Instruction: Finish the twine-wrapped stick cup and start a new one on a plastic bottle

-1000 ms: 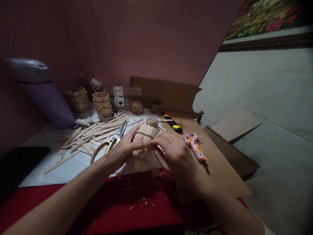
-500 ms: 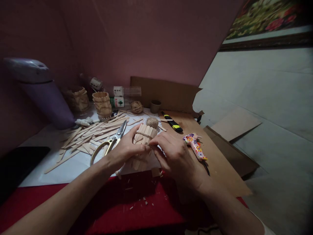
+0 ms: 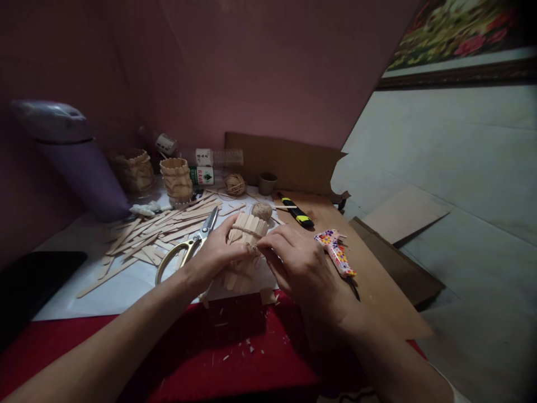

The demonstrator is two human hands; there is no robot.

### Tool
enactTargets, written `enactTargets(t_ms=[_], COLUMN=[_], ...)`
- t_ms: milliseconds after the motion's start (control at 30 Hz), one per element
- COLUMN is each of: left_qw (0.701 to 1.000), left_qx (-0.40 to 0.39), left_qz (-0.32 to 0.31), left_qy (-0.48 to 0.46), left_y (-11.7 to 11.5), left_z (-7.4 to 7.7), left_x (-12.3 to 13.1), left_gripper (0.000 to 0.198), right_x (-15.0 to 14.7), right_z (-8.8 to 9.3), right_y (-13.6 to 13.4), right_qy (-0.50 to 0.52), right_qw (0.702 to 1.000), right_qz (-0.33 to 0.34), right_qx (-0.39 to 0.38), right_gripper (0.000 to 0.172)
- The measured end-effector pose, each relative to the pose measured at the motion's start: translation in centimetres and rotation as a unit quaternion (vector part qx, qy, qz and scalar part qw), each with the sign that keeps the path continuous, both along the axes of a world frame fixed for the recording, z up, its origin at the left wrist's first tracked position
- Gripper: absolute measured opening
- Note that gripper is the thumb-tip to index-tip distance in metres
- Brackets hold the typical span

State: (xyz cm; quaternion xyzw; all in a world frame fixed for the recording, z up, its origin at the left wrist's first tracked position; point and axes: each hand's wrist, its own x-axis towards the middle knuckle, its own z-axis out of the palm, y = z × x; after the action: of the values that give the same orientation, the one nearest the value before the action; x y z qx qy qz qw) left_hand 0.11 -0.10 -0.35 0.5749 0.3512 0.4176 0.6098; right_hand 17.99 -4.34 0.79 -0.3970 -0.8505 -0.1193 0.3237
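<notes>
A small holder made of wooden craft sticks [image 3: 245, 246] lies on its side at the table's middle, with a band of twine round it. My left hand [image 3: 213, 254] is wrapped round its left side and steadies it. My right hand [image 3: 300, 266] pinches at the twine on its right side, fingers closed. A ball of twine [image 3: 262, 211] sits just behind the holder. Gold-handled scissors [image 3: 188, 244] lie left of my left hand.
Loose craft sticks [image 3: 155, 232] are spread on white paper. Two finished stick cups [image 3: 176, 179] stand at the back, near a purple appliance [image 3: 71, 159]. A patterned glue gun [image 3: 335, 253] and a yellow-black knife [image 3: 296, 211] lie on cardboard to the right. A second twine ball [image 3: 235, 184] sits at the back.
The stick holder has turned slightly under my hands and my right fingers have shifted a little leftward along the twine. Nothing else has moved.
</notes>
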Motion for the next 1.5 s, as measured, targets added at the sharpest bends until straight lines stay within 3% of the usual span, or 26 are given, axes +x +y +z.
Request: enactTargets(t_ms=[600,933,1500], left_qw=[0.998,0.999,0.998], left_qx=[-0.04,-0.027,-0.038], left_qz=[0.008,0.011,-0.008], left_qy=[-0.041,-0.043,-0.044], left_y=[-0.2,0.0,-0.2], left_z=[0.2,0.0,-0.1], left_x=[0.2,0.2,0.3], left_gripper=[0.071,0.066,0.064], right_x=[-0.5,-0.1,-0.4], right_z=[-0.9,-0.5,-0.9], right_y=[-0.2,-0.1,0.1], right_qy=[0.053,-0.036,0.077], right_qw=[0.998,0.994,0.997], right_qz=[0.024,-0.045,-0.011], right_qx=[-0.011,0.092,0.018], right_gripper=[0.017,0.017,0.015])
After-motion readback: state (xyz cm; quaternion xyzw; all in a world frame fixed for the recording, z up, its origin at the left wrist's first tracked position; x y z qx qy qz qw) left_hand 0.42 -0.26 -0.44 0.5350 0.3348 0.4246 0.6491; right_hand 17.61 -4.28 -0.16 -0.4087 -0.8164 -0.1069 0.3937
